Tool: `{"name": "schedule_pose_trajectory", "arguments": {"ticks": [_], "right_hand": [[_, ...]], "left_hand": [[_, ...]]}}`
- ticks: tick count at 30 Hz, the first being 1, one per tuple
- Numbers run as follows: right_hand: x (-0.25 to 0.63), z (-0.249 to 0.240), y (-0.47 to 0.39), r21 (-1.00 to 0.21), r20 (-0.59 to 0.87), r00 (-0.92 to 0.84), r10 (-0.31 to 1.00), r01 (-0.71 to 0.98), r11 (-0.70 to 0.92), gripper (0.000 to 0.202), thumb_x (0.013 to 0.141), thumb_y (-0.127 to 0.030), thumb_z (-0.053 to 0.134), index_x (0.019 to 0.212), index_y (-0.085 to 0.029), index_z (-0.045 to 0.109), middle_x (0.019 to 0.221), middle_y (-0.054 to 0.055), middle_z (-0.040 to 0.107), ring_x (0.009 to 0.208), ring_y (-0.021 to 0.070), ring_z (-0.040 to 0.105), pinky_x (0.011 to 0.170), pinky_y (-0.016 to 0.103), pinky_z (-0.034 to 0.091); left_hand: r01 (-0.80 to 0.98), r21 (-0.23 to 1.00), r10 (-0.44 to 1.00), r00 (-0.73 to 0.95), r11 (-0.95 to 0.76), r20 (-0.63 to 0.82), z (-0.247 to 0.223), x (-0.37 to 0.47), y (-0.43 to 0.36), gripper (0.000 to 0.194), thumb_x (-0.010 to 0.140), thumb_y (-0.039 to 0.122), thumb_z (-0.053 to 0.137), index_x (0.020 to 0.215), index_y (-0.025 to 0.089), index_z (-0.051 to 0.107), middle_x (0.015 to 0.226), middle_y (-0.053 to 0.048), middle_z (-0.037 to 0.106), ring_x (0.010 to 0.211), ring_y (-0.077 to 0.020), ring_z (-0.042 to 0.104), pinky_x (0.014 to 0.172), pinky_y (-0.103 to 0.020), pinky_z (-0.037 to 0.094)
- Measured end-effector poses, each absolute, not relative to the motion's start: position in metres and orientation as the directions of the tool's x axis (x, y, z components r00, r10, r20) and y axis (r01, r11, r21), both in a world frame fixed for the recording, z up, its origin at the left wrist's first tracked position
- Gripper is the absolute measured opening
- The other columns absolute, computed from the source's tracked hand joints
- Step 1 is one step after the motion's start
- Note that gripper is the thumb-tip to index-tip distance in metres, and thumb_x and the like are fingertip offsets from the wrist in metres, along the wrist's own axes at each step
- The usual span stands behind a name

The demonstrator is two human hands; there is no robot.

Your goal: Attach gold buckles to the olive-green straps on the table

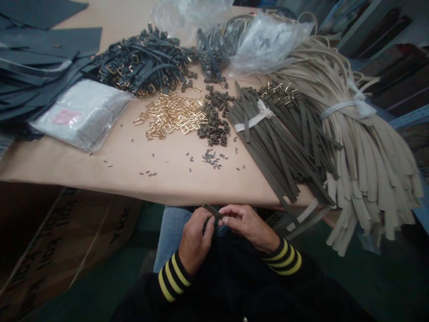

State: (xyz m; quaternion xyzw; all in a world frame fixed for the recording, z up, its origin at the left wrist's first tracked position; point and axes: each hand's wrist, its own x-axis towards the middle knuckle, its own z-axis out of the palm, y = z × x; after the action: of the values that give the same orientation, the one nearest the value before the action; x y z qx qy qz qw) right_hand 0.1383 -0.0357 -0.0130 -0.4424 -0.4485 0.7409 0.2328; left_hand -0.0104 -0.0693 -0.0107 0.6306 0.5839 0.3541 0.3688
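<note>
Just off the table's front edge, above my lap, my left hand (197, 235) pinches a dark olive strap (212, 210) between thumb and fingers. My right hand (246, 223) closes its fingertips on the same strap's right part. Anything smaller between the fingertips is too small to make out. Beyond the hands, small dark pieces (211, 157) lie scattered on the table (167, 183). Behind them are a pile of gold buckles (174, 114) and a pile of dark olive loops (217, 116). A bundle of olive straps (264, 143) lies to the right, tied with a white band.
Long beige straps (365, 152) hang over the table's right side. Black straps with buckles (140, 62) and a white plastic-wrapped packet (82, 114) lie at the left. Clear plastic bags (268, 42) sit at the back. A cardboard box (67, 241) stands below left.
</note>
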Motion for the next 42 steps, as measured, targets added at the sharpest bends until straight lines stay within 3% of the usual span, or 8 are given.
{"name": "schedule_pose_trajectory", "arguments": {"ticks": [6, 10, 18, 26, 34, 37, 39, 42], "right_hand": [[0.137, -0.017, -0.036, -0.89, -0.449, -0.435, 0.781, 0.135, -0.436, 0.016, 0.072, -0.024, 0.053, 0.083, -0.013, 0.057, 0.067, 0.001, 0.061, 0.06, 0.0107, 0.056, 0.058, 0.022, 0.043], [0.134, -0.013, -0.038, -0.923, -0.383, -0.469, 0.796, 0.224, -0.312, 0.015, 0.075, -0.021, 0.05, 0.084, -0.013, 0.059, 0.075, 0.004, 0.064, 0.072, 0.0144, 0.059, 0.068, 0.026, 0.045], [0.14, 0.005, -0.036, -0.906, -0.338, -0.611, 0.716, 0.416, -0.072, 0.016, 0.073, -0.013, 0.048, 0.077, -0.015, 0.063, 0.07, 0.001, 0.064, 0.067, 0.0131, 0.058, 0.064, 0.022, 0.043], [0.136, -0.001, -0.041, -0.824, -0.358, -0.567, 0.742, 0.566, 0.034, 0.016, 0.072, -0.014, 0.049, 0.076, -0.015, 0.065, 0.065, 0.001, 0.063, 0.06, 0.0134, 0.055, 0.057, 0.021, 0.038], [0.137, 0.01, -0.045, -0.913, -0.357, -0.575, 0.736, 0.38, -0.146, 0.014, 0.073, -0.015, 0.049, 0.067, -0.014, 0.061, 0.062, 0.001, 0.062, 0.059, 0.0112, 0.053, 0.057, 0.021, 0.039], [0.141, 0.004, -0.043, -0.921, -0.39, -0.563, 0.729, 0.258, -0.293, 0.011, 0.073, -0.02, 0.051, 0.071, -0.013, 0.059, 0.061, 0.001, 0.061, 0.054, 0.009, 0.049, 0.053, 0.02, 0.036], [0.145, -0.007, -0.041, -0.875, -0.469, -0.541, 0.698, 0.172, -0.453, 0.014, 0.072, -0.025, 0.053, 0.076, -0.013, 0.057, 0.06, 0.0, 0.06, 0.044, 0.0055, 0.04, 0.044, 0.018, 0.03], [0.147, -0.02, -0.038, -0.794, -0.553, -0.531, 0.642, 0.102, -0.599, 0.021, 0.07, -0.031, 0.056, 0.079, -0.012, 0.055, 0.059, -0.001, 0.058, 0.036, 0.002, 0.028, 0.036, 0.017, 0.018]], "left_hand": [[0.676, 0.731, 0.992, -0.001, -0.093, 0.127, -0.007, -0.015, -0.072, 0.006, 0.074, 0.019, 0.049, 0.074, 0.018, 0.055, 0.071, -0.006, 0.058, 0.07, -0.0183, 0.054, 0.066, -0.03, 0.045], [0.622, 0.774, 0.993, 0.071, -0.117, 0.094, -0.008, -0.016, -0.071, 0.013, 0.075, 0.02, 0.049, 0.083, 0.019, 0.059, 0.084, -0.008, 0.062, 0.083, -0.0202, 0.056, 0.077, -0.033, 0.045], [0.449, 0.893, 0.93, 0.321, 0.015, -0.177, 0.005, -0.028, -0.065, 0.02, 0.079, 0.018, 0.042, 0.076, 0.018, 0.062, 0.075, -0.006, 0.064, 0.071, -0.0154, 0.059, 0.067, -0.025, 0.046], [0.561, 0.828, 0.914, 0.335, 0.003, -0.23, -0.004, -0.019, -0.067, 0.018, 0.072, 0.013, 0.042, 0.07, 0.015, 0.059, 0.069, -0.007, 0.062, 0.064, -0.0166, 0.057, 0.061, -0.026, 0.042], [0.395, 0.835, 0.904, 0.029, 0.383, -0.428, -0.036, -0.028, -0.066, 0.011, 0.063, 0.011, 0.048, 0.057, 0.014, 0.056, 0.06, -0.003, 0.061, 0.059, -0.0143, 0.055, 0.056, -0.024, 0.041], [0.364, 0.831, 0.881, 0.053, 0.421, -0.47, -0.038, -0.036, -0.066, 0.013, 0.067, 0.017, 0.047, 0.058, 0.013, 0.055, 0.047, 0.001, 0.053, 0.046, -0.011, 0.05, 0.047, -0.022, 0.041], [0.248, 0.843, 0.856, 0.089, 0.477, -0.51, -0.032, -0.038, -0.066, 0.017, 0.072, 0.025, 0.047, 0.067, 0.012, 0.056, 0.047, 0.003, 0.051, 0.042, -0.009, 0.048, 0.043, -0.021, 0.042], [-0.077, 0.817, 0.815, 0.177, 0.571, -0.552, -0.018, -0.034, -0.066, 0.025, 0.072, 0.035, 0.051, 0.082, 0.012, 0.055, 0.068, 0.0, 0.057, 0.048, -0.0072, 0.05, 0.043, -0.022, 0.047]]}}
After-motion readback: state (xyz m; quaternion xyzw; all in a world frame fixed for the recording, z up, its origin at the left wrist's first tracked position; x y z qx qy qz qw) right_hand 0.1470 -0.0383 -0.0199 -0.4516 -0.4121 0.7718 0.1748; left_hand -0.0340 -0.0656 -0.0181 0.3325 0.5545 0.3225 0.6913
